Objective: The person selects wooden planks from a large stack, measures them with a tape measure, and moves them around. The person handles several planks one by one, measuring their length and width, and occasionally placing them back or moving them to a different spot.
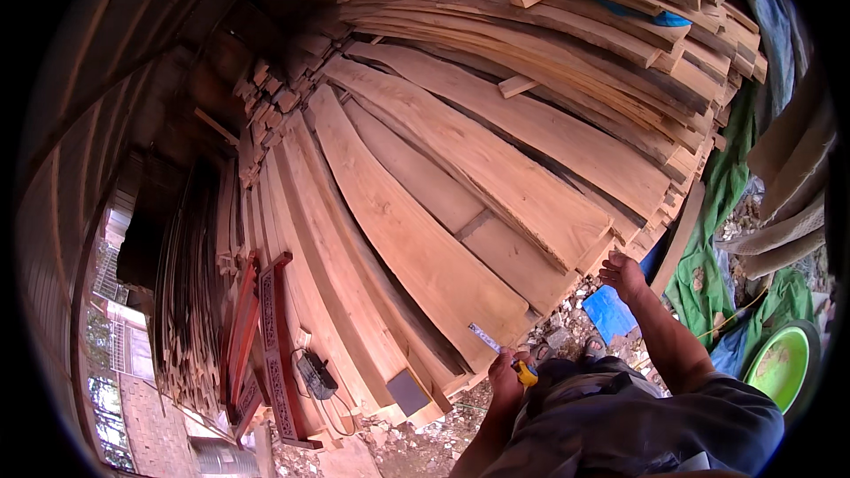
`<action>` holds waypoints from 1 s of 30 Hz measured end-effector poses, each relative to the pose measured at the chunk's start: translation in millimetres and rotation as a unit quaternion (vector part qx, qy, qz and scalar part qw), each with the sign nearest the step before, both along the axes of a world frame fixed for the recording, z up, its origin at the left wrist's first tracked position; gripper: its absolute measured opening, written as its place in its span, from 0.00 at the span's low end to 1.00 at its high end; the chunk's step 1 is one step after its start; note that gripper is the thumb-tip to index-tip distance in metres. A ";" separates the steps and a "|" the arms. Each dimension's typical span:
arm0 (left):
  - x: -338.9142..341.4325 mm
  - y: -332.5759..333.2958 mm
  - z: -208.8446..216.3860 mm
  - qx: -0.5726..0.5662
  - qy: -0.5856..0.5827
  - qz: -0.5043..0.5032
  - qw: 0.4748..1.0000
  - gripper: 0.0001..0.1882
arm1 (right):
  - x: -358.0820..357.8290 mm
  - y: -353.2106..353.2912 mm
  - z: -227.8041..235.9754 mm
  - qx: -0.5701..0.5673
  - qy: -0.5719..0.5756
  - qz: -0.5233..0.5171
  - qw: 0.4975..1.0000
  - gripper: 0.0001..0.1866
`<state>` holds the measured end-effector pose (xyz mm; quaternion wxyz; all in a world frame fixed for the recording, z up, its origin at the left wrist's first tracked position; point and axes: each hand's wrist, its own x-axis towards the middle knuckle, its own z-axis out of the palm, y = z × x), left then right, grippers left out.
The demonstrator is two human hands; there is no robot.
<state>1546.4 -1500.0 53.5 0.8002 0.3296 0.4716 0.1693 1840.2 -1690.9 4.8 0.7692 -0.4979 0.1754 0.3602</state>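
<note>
My left hand [505,373] is closed around a yellow tape measure [527,375], low in the picture. A short length of its pale blade [483,336] sticks out over the near end of a long, wavy-edged wooden board [398,212]. To the right, my right hand [623,273] is raised with curled fingers, close to the near end of another wide board [531,190]. Whatever those fingers may hold is too small to make out. The boards lie side by side, fanning out across the picture.
Thick planks [567,18] are stacked high at the far right. Carved red-brown wooden pieces [280,345] and a black device with a cord [315,375] rest at the left. A green basin [783,366], a green tarp [708,270] and a blue sheet [609,313] lie at the right.
</note>
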 end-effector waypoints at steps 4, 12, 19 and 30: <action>-16.7 13.8 6.9 -0.007 0.055 -0.014 0.998 0.16 | 41.5 30.8 -3.6 -0.039 -0.011 -0.045 0.998 0.21; -26.9 64.1 2.8 0.375 0.165 -0.263 0.874 0.17 | 85.7 58.2 -16.5 -0.133 -0.027 -0.071 0.988 0.14; 13.8 84.5 -33.8 0.191 0.095 -0.210 0.954 0.15 | 93.4 68.6 -20.7 -0.021 -0.061 -0.085 0.994 0.25; 193.4 23.4 -101.1 -0.061 -0.007 -0.065 0.996 0.18 | 96.8 60.9 -9.9 -0.089 0.012 -0.045 0.995 0.32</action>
